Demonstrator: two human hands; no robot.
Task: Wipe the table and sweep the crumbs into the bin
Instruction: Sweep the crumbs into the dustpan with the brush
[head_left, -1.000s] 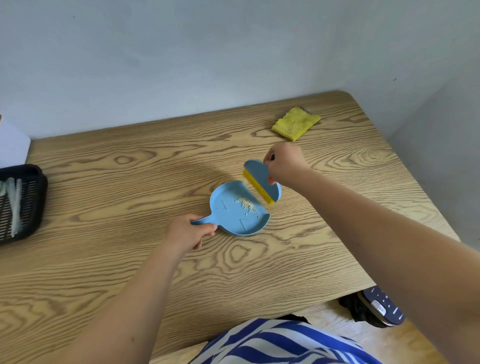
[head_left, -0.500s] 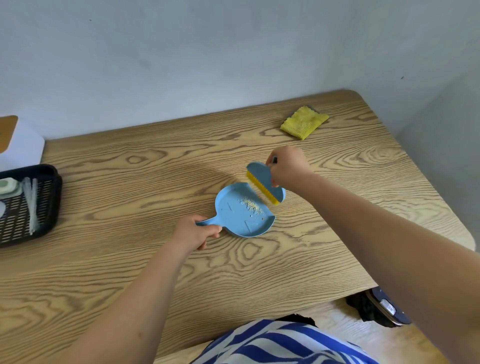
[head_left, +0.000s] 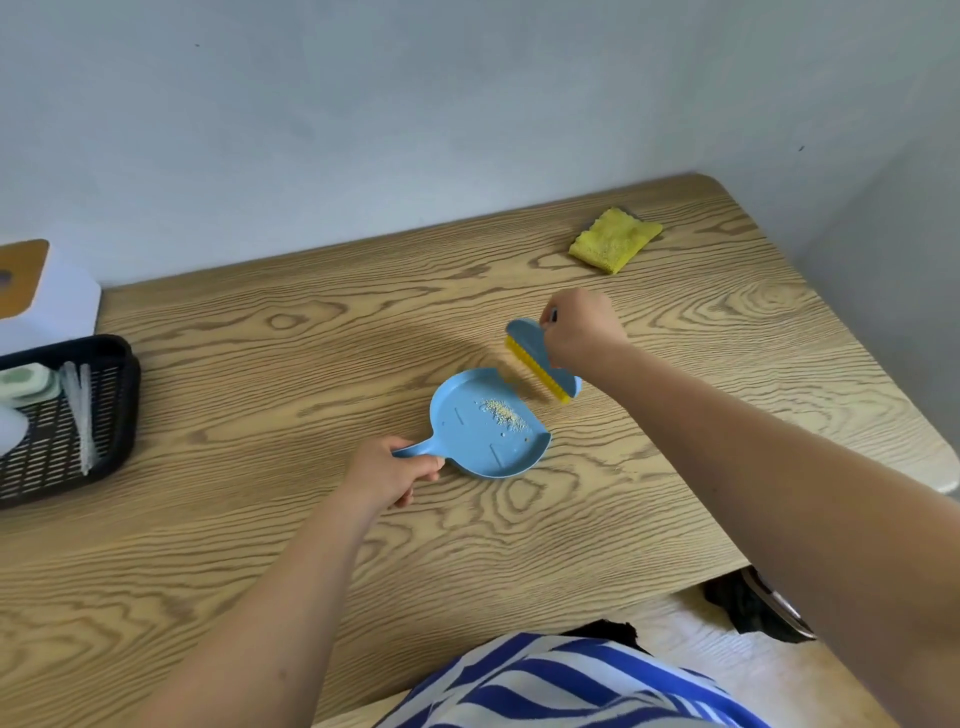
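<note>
head view, one frame. wooden table (head_left: 260, 519) with strong grain, set against a pale wall.

left hand (head_left: 387, 475): fingers curled round the handle of the blue dustpan (head_left: 483, 441), thumb on top. pan lies flat on the table near its middle, handle pointing toward the person's left, open lip facing away and to the right. the pan body sits just beyond and to the right of this hand.

crumbs (head_left: 503, 413): small pale heap inside the pan, in the half nearer the lip; a few stray grains a little further in.

right hand (head_left: 579, 330): closed in a fist round the top of the small blue hand brush (head_left: 540, 361), gripping it from above. yellow bristles point down and toward the pan; the brush is tilted, its lower end at the pan's lip. whether the bristles touch the table cannot be told. brush lies directly below and left of the hand.

yellow cleaning cloth (head_left: 615, 245): folded, lying at the far right part of the table, well apart from both hands.

black mesh tray (head_left: 111, 415) at the left edge holds a green-white sponge (head_left: 28, 382) and a clear bundle. white box (head_left: 47, 301) behind it.
</note>
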